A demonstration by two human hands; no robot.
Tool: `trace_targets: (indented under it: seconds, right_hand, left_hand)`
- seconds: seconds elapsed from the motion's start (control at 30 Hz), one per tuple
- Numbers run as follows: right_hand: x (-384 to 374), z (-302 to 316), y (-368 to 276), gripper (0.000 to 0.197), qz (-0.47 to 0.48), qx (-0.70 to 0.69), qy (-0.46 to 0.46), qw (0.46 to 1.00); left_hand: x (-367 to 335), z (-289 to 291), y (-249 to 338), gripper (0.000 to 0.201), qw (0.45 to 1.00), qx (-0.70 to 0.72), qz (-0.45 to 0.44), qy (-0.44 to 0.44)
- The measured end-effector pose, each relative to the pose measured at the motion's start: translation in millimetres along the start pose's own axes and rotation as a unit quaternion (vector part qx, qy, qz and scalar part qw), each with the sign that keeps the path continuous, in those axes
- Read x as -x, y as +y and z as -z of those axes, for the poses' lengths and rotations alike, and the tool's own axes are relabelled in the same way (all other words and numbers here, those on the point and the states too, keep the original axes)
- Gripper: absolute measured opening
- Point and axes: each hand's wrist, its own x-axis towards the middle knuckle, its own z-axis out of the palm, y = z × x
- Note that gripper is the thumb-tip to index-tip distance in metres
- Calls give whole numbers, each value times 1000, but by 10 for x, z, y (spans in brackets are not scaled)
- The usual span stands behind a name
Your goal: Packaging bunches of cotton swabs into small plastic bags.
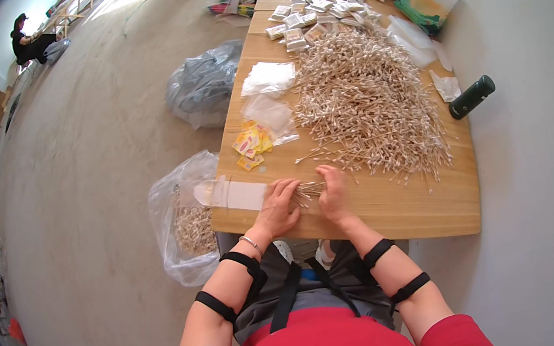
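A small bundle of cotton swabs (308, 193) lies between my two hands near the table's front edge. My left hand (280, 209) is closed round its left end. At the other end, the curled fingers of my right hand (332, 196) press against the swab tips. Left of my left hand lies a flat clear plastic bag with a white panel (245, 195), its rounded end near the table's left edge. A large loose heap of cotton swabs (368, 101) spreads beyond my right hand.
Yellow packets (252, 143) and clear bags (270, 116) lie left of the heap; filled packs (316, 14) sit behind it. A dark green bottle (473, 97) stands by the wall. On the floor, a plastic sack (173, 247) holds swabs. Another person (30, 44) sits far left.
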Motion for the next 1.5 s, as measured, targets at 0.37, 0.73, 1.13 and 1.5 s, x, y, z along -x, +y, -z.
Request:
trace_targets:
  seconds: [0.37,0.73,1.13,1.5]
  right_hand:
    - [-34,258,74,11,17,83,-122,989]
    - [-100,264,61,7,-69,122,-61,988]
    - [96,25,-123,30,-141,17,19,990]
    - [208,7,-361,79,39,237,-303,922]
  left_hand:
    - [-4,-82,51,48,998,-26,32,47]
    - [29,-233,60,47,999,-27,26,32]
    - [10,-187,72,68,994,52,59,76]
    - [0,-184,-70,38,864,422,208,181]
